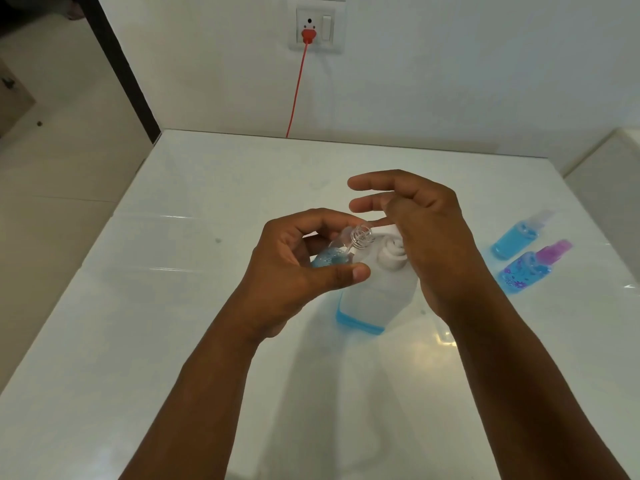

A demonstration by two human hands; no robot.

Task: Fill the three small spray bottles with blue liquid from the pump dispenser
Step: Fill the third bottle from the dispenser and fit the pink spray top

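My left hand [298, 261] grips a small clear spray bottle [341, 249] without its cap, tilted with its open neck up against the pump's spout. A little blue liquid lies in its lower part. The pump dispenser [375, 296] stands on the white table [173, 306], mostly clear, with a thin band of blue liquid at its base. My right hand [419, 233] lies over the white pump head, fingers stretched out to the left. Two more small spray bottles lie at the right, both full of blue: one with a clear cap [519, 235], one with a purple cap [531, 268].
A red cable [296, 95] runs from a wall socket [315, 29] down behind the table's far edge. A white ledge [609, 174] rises at the right of the table. Floor tiles lie past the table's left edge.
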